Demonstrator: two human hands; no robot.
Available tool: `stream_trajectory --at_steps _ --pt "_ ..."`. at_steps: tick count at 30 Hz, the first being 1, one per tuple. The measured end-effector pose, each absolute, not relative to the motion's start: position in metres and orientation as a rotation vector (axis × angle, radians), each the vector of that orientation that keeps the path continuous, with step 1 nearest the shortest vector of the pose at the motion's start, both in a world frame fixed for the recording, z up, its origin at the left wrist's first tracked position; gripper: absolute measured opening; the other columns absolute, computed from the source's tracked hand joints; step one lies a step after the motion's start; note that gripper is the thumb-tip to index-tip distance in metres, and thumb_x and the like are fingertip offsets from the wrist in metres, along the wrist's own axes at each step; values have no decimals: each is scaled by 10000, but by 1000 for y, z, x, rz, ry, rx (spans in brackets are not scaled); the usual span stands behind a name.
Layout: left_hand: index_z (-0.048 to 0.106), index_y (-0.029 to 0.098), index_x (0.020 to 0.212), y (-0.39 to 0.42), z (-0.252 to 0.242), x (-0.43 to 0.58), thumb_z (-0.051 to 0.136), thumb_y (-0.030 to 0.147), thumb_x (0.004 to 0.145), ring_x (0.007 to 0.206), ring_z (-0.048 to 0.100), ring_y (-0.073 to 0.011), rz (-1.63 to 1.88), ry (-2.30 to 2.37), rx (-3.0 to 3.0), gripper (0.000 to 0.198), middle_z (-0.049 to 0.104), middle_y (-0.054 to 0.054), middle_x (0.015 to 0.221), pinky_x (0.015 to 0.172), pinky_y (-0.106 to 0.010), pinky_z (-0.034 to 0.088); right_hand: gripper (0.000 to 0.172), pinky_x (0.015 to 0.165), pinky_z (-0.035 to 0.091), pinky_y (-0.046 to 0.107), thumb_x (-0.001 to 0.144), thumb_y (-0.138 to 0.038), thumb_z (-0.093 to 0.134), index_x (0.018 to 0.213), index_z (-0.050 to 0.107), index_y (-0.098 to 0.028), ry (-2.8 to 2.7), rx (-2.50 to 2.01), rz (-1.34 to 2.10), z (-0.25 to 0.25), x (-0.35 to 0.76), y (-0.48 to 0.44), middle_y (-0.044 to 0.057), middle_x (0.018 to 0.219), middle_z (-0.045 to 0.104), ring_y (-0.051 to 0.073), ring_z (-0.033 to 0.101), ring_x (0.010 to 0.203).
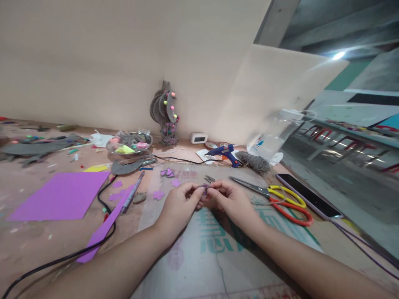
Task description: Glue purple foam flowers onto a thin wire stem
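Both hands meet over a translucent plastic sheet with green print (187, 265). My left hand (182, 203) and my right hand (232, 201) pinch a small purple piece (205, 189) between thumbs and fingertips; the fingers hide most of its shape. Left of it on the sheet are purple flower cut-outs (158, 195) and grey-edged purple pieces (167, 172). Just behind the fingers show the tips of a small metal tool (209, 178). Large scissors with yellow and red handles (271, 193) lie beside my right hand, a loose strand of yarn across them.
Purple sheet (59, 196), purple strip (106, 224), pen (133, 193) and black cord (62, 259) lie left. Behind stand a bowl of craft bits (129, 143), a decorated grey model (165, 112), blue glue gun (222, 153) and grey yarn (254, 162). A phone (307, 195) lies near the right table edge.
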State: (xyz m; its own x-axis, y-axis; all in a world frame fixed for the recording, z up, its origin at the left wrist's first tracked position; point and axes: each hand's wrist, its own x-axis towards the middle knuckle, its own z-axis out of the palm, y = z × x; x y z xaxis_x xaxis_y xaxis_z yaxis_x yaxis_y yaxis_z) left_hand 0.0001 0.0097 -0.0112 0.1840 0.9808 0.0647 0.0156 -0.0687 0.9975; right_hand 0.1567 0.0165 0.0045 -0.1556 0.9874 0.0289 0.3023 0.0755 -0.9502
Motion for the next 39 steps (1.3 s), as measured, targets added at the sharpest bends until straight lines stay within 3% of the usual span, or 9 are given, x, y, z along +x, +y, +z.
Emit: stream_trajectory --at_steps 7,14,20,28,39 --pt "668 180 884 9 -5 -2 554 308 821 830 638 -181 1136 1212 1515 183 712 -35 880 741 -279 479 189 535 437 237 760 -357 627 754 584 -174 -1516 -1274 1235 4 158 15 -9 617 624 115 571 546" --pt "650 176 865 9 -4 -3 547 302 836 772 639 -168 1113 1180 1506 165 702 -18 808 714 -274 469 307 401 298 189 797 -341 605 1047 577 -164 -1532 -1201 1318 5 158 14 -49 553 581 59 414 397" --pt "645 174 854 8 -5 -3 549 309 838 743 639 -165 1130 1151 1485 167 695 -18 786 696 -274 468 376 398 286 177 787 -360 646 1093 546 -165 -1460 -1138 1504 8 155 10 -54 528 577 51 402 377" --pt "651 178 846 7 -3 -3 548 314 842 755 643 -173 1141 1137 1501 171 700 -18 780 708 -278 471 307 391 314 181 826 -427 604 987 561 -169 -1255 -972 1664 1 155 11 -21 541 601 61 428 377" --pt "649 183 822 6 -5 -4 568 302 832 736 644 -155 1138 1121 1520 145 707 -6 769 679 -252 480 309 366 268 165 789 -469 619 815 492 -188 -1336 -1120 1495 5 151 8 -60 497 575 47 393 348"
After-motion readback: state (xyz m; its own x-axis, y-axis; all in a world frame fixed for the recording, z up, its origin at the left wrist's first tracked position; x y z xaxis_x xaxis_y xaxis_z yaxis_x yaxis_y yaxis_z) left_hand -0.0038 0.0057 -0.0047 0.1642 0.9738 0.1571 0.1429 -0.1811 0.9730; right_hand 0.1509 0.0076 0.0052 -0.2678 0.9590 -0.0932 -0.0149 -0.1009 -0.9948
